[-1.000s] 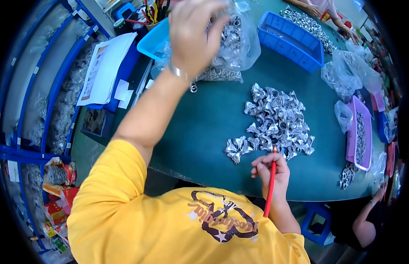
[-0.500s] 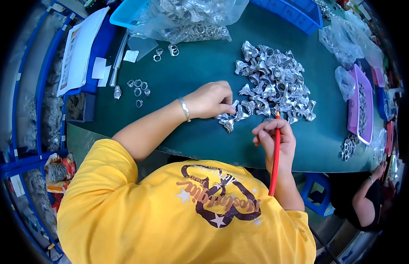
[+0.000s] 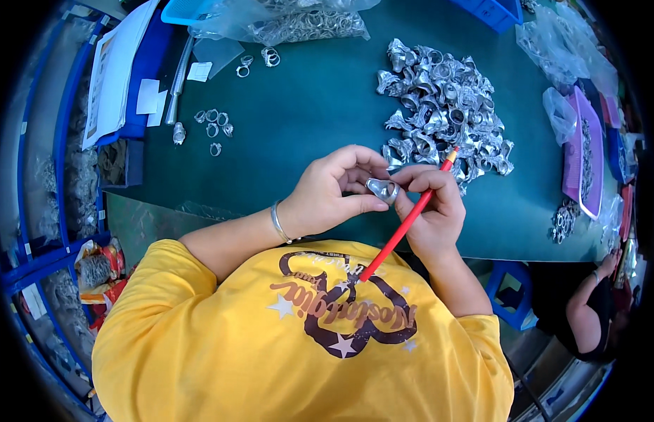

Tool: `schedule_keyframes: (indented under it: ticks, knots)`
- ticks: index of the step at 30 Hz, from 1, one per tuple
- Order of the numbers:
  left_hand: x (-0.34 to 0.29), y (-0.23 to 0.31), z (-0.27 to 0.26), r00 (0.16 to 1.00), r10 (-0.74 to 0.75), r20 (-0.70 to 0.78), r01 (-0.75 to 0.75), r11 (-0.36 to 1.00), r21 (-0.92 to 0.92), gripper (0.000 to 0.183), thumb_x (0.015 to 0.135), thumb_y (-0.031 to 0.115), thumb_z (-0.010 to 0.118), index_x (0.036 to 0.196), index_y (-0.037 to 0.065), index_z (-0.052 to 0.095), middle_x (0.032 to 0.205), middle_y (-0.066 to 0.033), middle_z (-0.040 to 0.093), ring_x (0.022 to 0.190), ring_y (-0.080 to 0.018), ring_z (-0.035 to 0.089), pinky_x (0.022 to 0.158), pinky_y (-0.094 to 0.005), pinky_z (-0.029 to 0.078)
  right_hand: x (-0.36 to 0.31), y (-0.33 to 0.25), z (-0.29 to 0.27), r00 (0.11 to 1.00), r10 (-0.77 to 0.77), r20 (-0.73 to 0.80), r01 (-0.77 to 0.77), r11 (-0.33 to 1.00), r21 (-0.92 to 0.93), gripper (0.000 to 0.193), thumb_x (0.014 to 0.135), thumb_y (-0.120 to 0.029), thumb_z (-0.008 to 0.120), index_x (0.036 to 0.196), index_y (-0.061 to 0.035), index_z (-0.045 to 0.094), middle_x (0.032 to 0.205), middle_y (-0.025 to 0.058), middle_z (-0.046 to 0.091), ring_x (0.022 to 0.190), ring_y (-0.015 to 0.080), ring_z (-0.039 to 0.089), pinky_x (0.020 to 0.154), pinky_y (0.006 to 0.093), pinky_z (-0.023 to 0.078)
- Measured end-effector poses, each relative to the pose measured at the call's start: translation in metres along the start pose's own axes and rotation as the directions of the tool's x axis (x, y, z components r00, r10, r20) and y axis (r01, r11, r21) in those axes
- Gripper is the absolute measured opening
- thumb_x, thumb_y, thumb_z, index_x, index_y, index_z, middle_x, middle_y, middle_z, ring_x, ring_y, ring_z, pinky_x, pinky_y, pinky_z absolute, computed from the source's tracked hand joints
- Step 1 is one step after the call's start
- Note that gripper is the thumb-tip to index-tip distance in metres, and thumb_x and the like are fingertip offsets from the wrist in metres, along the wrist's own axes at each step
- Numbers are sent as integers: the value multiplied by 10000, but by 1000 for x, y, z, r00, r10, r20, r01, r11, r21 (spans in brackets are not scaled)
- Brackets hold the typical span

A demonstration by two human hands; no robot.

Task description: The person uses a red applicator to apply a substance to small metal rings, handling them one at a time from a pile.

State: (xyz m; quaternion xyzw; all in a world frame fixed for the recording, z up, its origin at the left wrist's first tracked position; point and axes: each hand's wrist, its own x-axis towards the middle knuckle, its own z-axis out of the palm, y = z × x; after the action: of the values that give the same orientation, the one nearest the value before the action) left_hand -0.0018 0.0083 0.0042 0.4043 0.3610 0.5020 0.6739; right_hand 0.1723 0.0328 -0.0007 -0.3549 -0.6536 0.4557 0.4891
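Note:
My left hand (image 3: 335, 188), with a bangle at the wrist, is closed on a chunky silver ring (image 3: 380, 190), thumb below it and fingers above. My right hand (image 3: 439, 214) grips a red pencil (image 3: 388, 243), tip pointing up and away, its shaft slanting down towards my shirt. The right thumb and fingertips also meet the ring's right side. Just beyond both hands lies a heap of similar silver rings (image 3: 446, 91) on the green tabletop (image 3: 292, 112).
Several loose rings (image 3: 213, 130) lie at the left, near a metal rod (image 3: 178, 88) and paper slips (image 3: 147, 96). Bagged rings (image 3: 313, 27) sit at the back. A purple basket (image 3: 573, 151) stands at the right. Another person's arm (image 3: 585, 316) shows at lower right.
My left hand has drawn back from the heap's near-left edge with a ring. My right hand has come up beside it, and the pencil has tilted. The view has shifted slightly.

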Motion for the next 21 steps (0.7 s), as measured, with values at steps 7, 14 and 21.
schedule_keyframes:
  ticks: [7,14,21]
  knots:
    - [0,6,-4,953,259,157,-301,751,588,339,715,-12,746,1017,6,591,1010,-101,571,912,-157,605,724,-243,524,0,-7,-5,999,-47,-10,48,987,150,244,776,134,563,945,-12,467,892,137,624,828,177,612,775,275,485]
    - [-1,-3,-5,951,287,118,-309,834,457,380,740,-59,705,1087,-2,559,988,-122,597,914,-165,618,730,-241,516,-6,-10,-17,986,87,-140,-69,990,123,379,981,-207,390,1265,43,415,929,135,617,782,167,591,718,281,485]
    - [-4,1,-2,987,152,52,-158,858,490,338,741,-52,711,1059,-17,603,995,-105,604,876,-142,617,721,-226,506,-4,-15,-23,972,-231,-39,233,972,38,73,883,-82,516,902,-29,470,746,84,606,652,168,557,682,314,428]
